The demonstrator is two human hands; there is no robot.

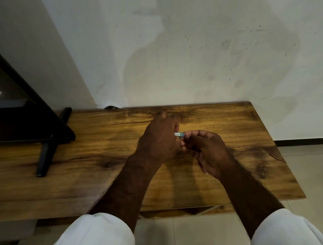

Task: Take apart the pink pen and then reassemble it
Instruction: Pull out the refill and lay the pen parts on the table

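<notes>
Above one wooden bench [103,175], two grips meet: left grip [158,142] and right grip [205,149] both pinch one pen [179,134], fingers curled. One dark screen [11,118] stands left.

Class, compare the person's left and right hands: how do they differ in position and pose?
The left hand lies farther away than the right hand. The left hand shows mostly its back, the right hand its curled fingers. A thin pink piece pokes from under the right hand, not the left hand. Both hold one small teal part.
</notes>
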